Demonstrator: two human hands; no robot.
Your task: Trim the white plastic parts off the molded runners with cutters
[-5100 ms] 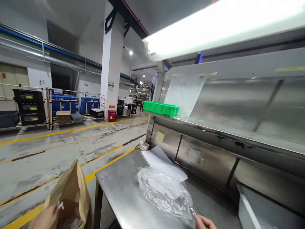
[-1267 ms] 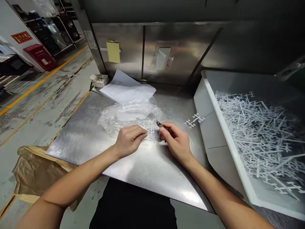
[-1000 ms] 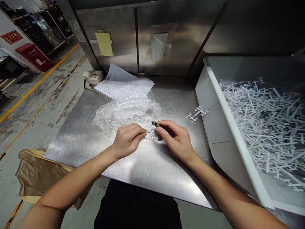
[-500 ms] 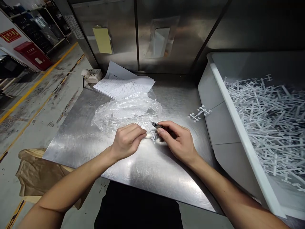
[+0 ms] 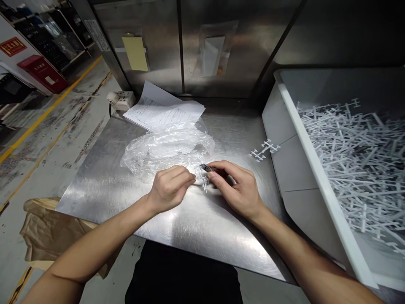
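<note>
Between my two hands is a small white branched plastic sprue (image 5: 204, 182). My left hand (image 5: 172, 185) is closed, thumb and forefinger pinching the sprue's left end. My right hand (image 5: 237, 185) is closed around a pair of dark side cutters (image 5: 206, 167), whose tips point left just above the sprue. The handles are mostly hidden in the palm. A clear plastic bag (image 5: 167, 150) lies crumpled right behind both hands. To the right, another white sprue (image 5: 265, 150) rests on the metal table (image 5: 190, 228), close to the bin.
A large pale bin (image 5: 319, 177) stands at the right, heaped with white sprues (image 5: 367, 169). Printed sheets (image 5: 164, 110) lie behind the bag, beside a power socket (image 5: 123, 100). Metal panels (image 5: 218, 12) rise at the back. Brown paper (image 5: 53, 232) is on the floor at left.
The cutter tips have tilted and shifted slightly left over the sprue, which has turned a little. My left hand keeps its pinch almost in place.
</note>
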